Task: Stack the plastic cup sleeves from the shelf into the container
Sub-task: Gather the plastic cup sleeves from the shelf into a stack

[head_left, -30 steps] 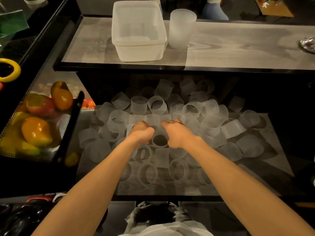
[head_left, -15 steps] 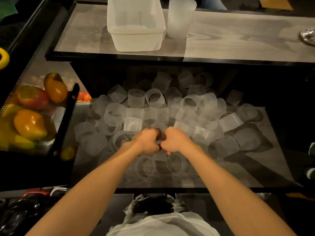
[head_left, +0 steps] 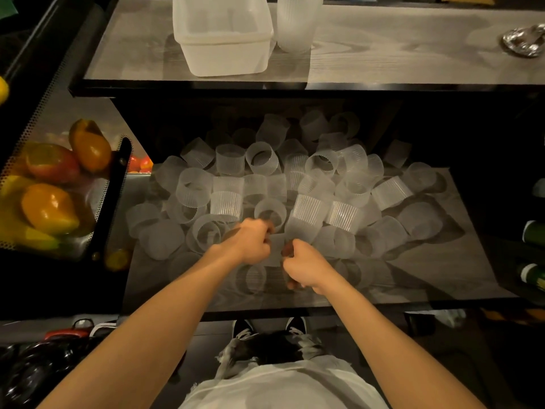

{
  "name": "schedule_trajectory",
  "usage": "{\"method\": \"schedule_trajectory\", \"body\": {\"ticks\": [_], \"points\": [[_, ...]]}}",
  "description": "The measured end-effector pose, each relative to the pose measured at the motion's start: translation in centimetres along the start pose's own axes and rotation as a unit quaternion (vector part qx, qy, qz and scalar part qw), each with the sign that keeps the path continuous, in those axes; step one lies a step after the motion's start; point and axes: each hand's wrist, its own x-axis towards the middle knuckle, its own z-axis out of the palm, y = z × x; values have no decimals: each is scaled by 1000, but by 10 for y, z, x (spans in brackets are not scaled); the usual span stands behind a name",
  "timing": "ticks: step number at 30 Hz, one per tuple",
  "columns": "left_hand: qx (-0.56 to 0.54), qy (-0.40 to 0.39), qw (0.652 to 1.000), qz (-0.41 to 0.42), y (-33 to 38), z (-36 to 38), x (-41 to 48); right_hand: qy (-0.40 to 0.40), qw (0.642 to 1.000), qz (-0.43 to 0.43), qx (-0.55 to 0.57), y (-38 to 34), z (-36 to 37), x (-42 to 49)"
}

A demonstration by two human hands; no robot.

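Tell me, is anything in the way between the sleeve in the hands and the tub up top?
Nothing visible blocks it. The cup sleeve gripped by the left hand and right hand only has to rise over the upper shelf edge; the container sits open, the sleeve stack beside it.

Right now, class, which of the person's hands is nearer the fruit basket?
Left. The fruit basket stands to the left of both hands; the left hand comes first, the right hand lies beyond it, past the sleeve both grip.
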Motion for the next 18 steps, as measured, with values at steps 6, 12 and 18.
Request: {"method": "schedule_trajectory", "body": {"ticks": [6, 12, 18], "points": [[10, -38, 999, -14, -5, 9, -1, 20, 998, 4, 58, 2, 2, -1], [26, -7, 1000, -2, -2, 16, -3, 23, 995, 10, 97, 5, 5, -3], [17, 38, 998, -38, 3, 14, -7, 35, 991, -7, 132, 4, 4, -8]]}}
